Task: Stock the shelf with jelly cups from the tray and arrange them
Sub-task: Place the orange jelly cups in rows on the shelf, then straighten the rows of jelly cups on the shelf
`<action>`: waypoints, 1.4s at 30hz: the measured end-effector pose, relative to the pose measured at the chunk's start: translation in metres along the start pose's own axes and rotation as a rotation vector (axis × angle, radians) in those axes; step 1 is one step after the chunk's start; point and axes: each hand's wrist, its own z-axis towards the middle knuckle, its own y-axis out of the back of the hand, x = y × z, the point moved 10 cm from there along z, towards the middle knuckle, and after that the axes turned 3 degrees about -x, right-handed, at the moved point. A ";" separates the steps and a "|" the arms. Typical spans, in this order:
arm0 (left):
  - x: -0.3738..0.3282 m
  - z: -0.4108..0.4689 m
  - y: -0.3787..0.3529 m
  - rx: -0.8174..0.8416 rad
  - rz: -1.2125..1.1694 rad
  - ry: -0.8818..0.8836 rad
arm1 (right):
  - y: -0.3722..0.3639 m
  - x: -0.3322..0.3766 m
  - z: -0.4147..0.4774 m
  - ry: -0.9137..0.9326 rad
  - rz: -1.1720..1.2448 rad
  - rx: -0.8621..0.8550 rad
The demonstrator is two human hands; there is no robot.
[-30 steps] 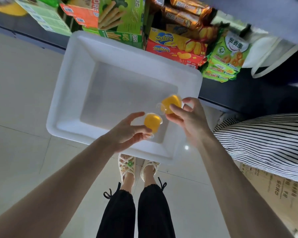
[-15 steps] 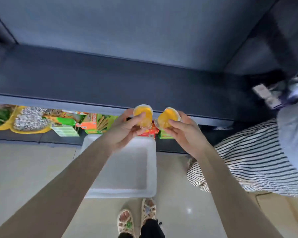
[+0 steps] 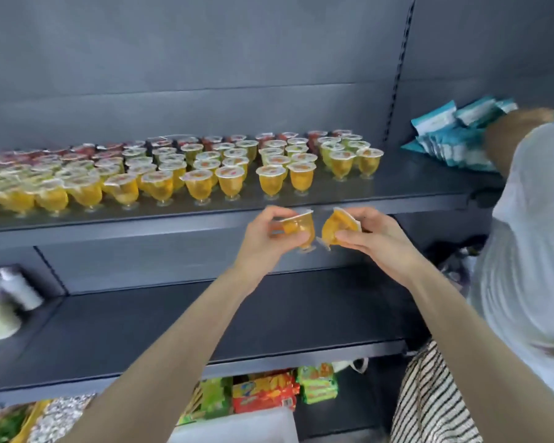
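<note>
Now the left grip (image 3: pixel 269 239) and right grip (image 3: pixel 376 243) each pinch a clear plastic yellow jelly cup (image 3: pixel 297 229), held up to fill the grey metal shelf (image 3: pixel 413 183).

We record, as not fully legible:
- Rows of clear-lidded yellow jelly cups (image 3: pixel 77 190) on the dark grey metal shelf (image 3: pixel 413 183): smeared leftward and cut by the left edge, lid print unreadable.
- Pale cylindrical containers (image 3: pixel 10 298), lower left: too blurred to identify.
- White plastic tray (image 3: pixel 237 426): cut by the bottom edge.
- Upright small yellow jelly cup (image 3: pixel 299 230): partly covered by our left hand (image 3: pixel 263 241).
- Tilted small yellow jelly cup (image 3: pixel 333 228): partly covered by our right hand (image 3: pixel 375 241).
- Teal snack packets (image 3: pixel 451 135): partly behind another person's arm (image 3: pixel 512 135).
</note>
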 end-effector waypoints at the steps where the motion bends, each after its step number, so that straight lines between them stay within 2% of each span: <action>1: -0.012 0.011 -0.006 -0.015 0.049 -0.038 | 0.009 0.012 0.009 0.028 -0.049 -0.016; 8: -0.054 0.075 -0.062 -0.062 0.276 -0.224 | 0.066 0.060 0.070 0.180 -0.451 -0.148; 16: -0.038 0.117 -0.092 -0.209 0.562 -0.242 | 0.089 0.062 0.114 0.287 -0.774 -0.174; 22: -0.033 0.132 -0.097 -0.237 0.761 -0.201 | 0.088 0.051 0.132 0.292 -0.844 -0.164; 27: -0.034 0.135 -0.100 -0.251 0.838 -0.190 | 0.083 0.042 0.136 0.303 -0.867 -0.158; 34: -0.036 0.130 -0.105 -0.130 0.993 -0.152 | 0.078 0.045 0.133 0.265 -1.055 -0.129; 39: -0.058 0.118 -0.098 -0.054 1.119 -0.138 | 0.071 0.064 0.124 0.162 -1.235 -0.034; 42: -0.080 0.110 -0.082 -0.031 1.137 -0.131 | 0.056 0.085 0.116 0.163 -1.295 0.014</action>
